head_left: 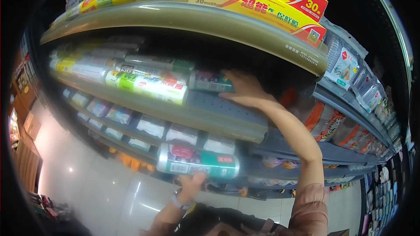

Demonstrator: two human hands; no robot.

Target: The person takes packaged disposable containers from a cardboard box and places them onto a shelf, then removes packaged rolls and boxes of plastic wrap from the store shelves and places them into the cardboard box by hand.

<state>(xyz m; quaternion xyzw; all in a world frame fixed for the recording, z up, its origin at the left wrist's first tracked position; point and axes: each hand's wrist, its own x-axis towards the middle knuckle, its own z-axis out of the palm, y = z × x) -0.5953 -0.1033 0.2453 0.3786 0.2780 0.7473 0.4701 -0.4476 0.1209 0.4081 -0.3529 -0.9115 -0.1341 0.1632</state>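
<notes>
My left hand, low in front of the shelves, grips a green-and-white wrapped roll from below. The roll lies nearly level, with a barcode and a dark red picture on its wrapper; it looks like a roll of plastic bags. Further up, my right hand reaches into the middle shelf. Its fingers close round the right end of a similar dark green roll lying there. Left of that one is a white-and-lime roll, near the shelf's front edge.
Yellow cling film boxes stand on the upper shelf, whose rounded front edge overhangs my right hand. White packs line a lower shelf. Bagged goods hang at right. Pale floor tiles show at lower left.
</notes>
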